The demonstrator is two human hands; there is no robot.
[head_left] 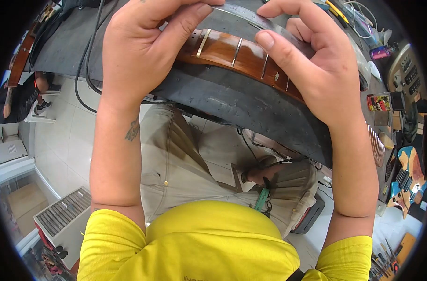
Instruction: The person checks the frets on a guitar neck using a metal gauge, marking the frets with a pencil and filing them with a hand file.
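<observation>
A steel ruler (245, 16) with engraved numbers is held on edge, slightly curved in this lens, above a guitar neck (226, 47). The neck's glossy brown fretboard carries metal frets, and a pale nut sits near its left end. My left hand (145, 44) is closed, pinching the ruler's left end between thumb and fingers at the top of the view. Around the ruler's right part my right hand (318, 58) is curled, thumb on the near side above the fretboard. The neck's right end is hidden behind this hand.
The neck lies on a dark workbench (241, 98). Black cables (88, 61) hang over its left side. At right are a small can (378, 102), a guitar body (405, 180) and hand tools (386, 260). A seated person (21, 100) is at far left, near a slatted cabinet (66, 213).
</observation>
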